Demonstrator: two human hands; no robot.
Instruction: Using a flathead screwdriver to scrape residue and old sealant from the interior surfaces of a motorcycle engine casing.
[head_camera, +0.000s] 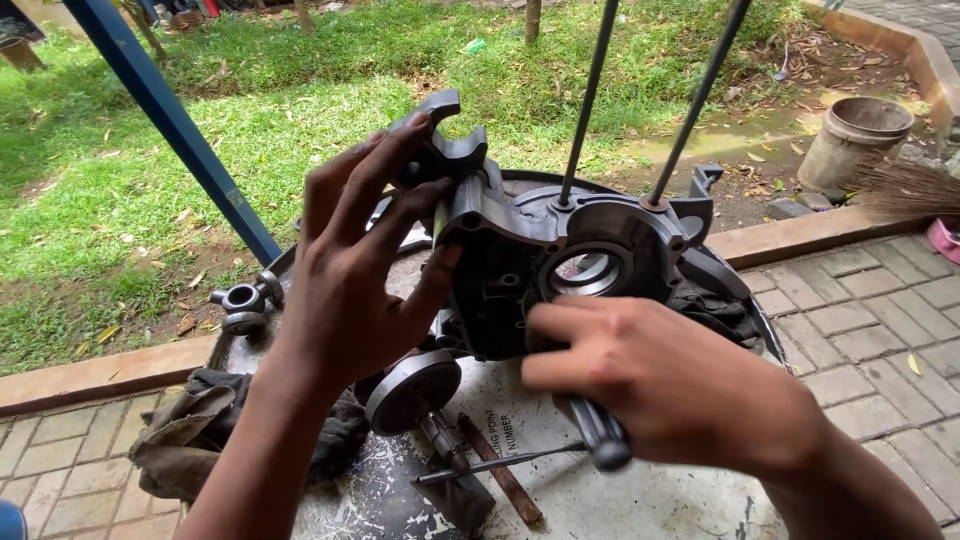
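A dark grey metal engine case half (560, 250) stands on a worn drum-top work surface (560, 480). Two long thin rods (585, 100) rise from studs at its top. My left hand (365, 260) grips the case's left edge, fingers spread over its upper lug. My right hand (650, 385) is closed around a dark tool handle (605, 440) just below the case's round bearing opening (588, 272). The tool's working end is hidden behind my fingers.
A crankshaft piece with a round flywheel (412, 390) lies under the case, beside a thin rod (500, 464) and a rusty bar (500, 485). Small metal rings (243, 298) sit at the left rim, a greasy rag (190, 430) below. A blue pole (170, 120), grass and a pot (855, 140) lie beyond.
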